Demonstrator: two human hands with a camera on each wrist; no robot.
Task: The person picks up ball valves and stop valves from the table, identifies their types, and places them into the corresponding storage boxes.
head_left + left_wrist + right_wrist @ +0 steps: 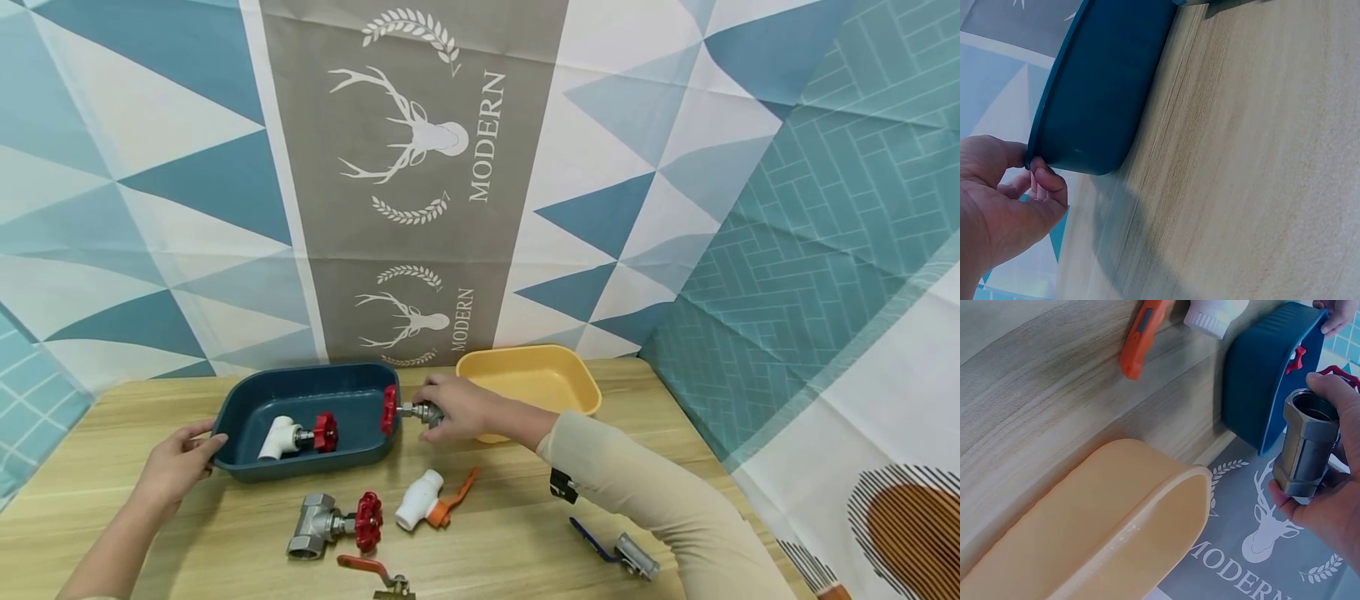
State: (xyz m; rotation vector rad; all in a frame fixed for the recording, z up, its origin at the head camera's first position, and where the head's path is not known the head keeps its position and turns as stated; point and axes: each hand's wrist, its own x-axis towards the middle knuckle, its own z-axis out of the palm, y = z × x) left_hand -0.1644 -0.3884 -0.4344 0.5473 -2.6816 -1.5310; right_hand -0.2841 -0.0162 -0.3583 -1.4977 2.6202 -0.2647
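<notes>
My left hand [174,468] pinches the left rim of the dark blue tray [247,473], thumb on one side of the rim and fingers on the other, as the left wrist view shows. Inside that tray lies a white tee-shaped valve [281,437] with a red handwheel. My right hand [463,408] grips a metal gate valve [1307,445] by its steel body. The valve's red handwheel [388,409] overlaps the tray's right rim in the head view. In the right wrist view the open threaded end of the body faces the camera.
Behind my right hand stands a yellow tray [592,392]. On the wooden table [517,533] nearer me lie another metal gate valve [315,525], a white ball valve [422,498] with orange lever, a brass valve [393,590] with red lever, and a blue-levered valve [633,557].
</notes>
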